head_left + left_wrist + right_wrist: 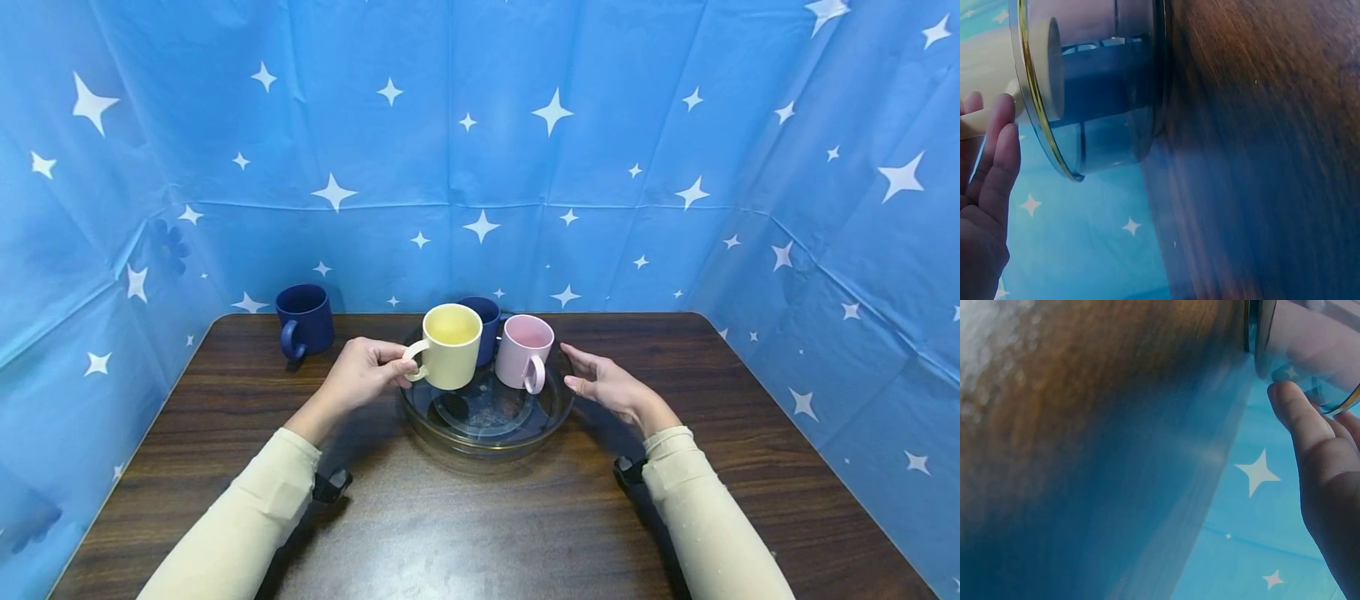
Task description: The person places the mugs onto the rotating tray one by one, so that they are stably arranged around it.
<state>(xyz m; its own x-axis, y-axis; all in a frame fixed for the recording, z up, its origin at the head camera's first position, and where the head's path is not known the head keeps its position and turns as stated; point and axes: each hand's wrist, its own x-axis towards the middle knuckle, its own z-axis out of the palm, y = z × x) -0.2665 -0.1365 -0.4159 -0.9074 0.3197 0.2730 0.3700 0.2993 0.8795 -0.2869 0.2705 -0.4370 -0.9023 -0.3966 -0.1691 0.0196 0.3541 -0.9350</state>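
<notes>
Yellow mug (453, 357), one; pink mug (517, 360), one; blue mugs (309, 323) (488, 335), two

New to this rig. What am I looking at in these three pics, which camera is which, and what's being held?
No robot here: it's a person's two bare hands. The wide picture looks forward and down from the head; the other two look from the left and right wrists, so they appear turned sideways.

On the dark wooden table stands a clear glass bowl with a pink mug and a blue mug in it. A second blue mug stands off to the left.

The left hand holds a yellow mug by its handle. The right hand holds no mug; it's beside the bowl.
</notes>
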